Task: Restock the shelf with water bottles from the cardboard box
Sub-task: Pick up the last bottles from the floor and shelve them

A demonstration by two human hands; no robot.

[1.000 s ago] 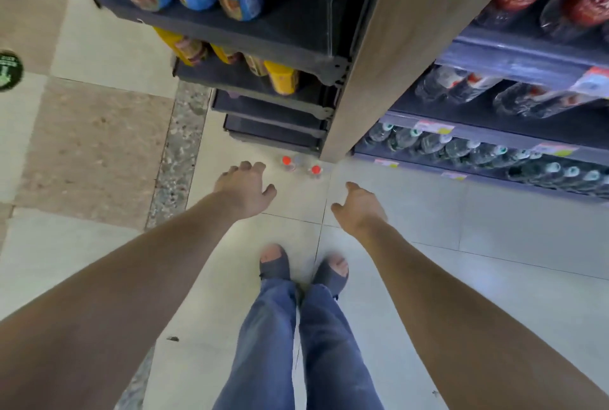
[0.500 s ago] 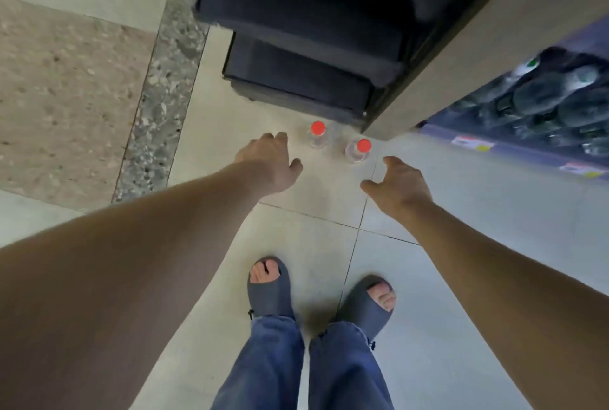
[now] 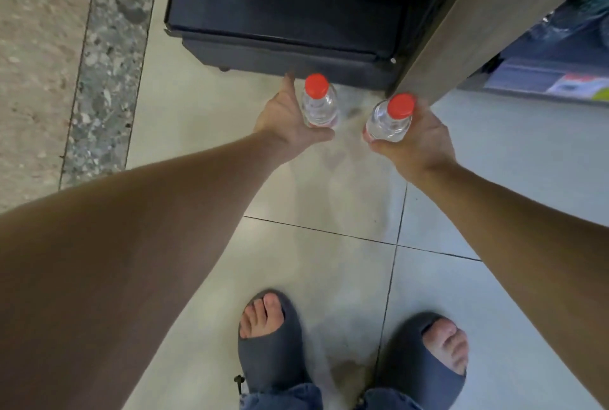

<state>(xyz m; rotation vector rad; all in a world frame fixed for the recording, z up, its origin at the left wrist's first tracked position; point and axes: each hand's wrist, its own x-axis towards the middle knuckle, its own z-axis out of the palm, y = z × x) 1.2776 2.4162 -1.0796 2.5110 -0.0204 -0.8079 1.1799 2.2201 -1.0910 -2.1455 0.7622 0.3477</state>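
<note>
Two clear water bottles with red caps stand on the tiled floor in front of the shelf base. My left hand point(image 3: 286, 119) wraps around the left bottle point(image 3: 319, 103), thumb in front and fingers behind it. Around the right bottle point(image 3: 392, 119), my right hand point(image 3: 418, 142) is curled from the right side. Both bottles are upright. No cardboard box is in view.
A dark bottom shelf point(image 3: 280, 14) juts out straight ahead. A wooden side panel point(image 3: 487, 14) separates it from the drinks shelf point(image 3: 560, 57) at the right, with price tags on its edge. My feet in dark slippers point(image 3: 270, 343) are below. A speckled floor strip point(image 3: 112, 57) runs at left.
I have bent lower and both hands have reached forward. They were open short of the bottles; now each hand is closed around one bottle.
</note>
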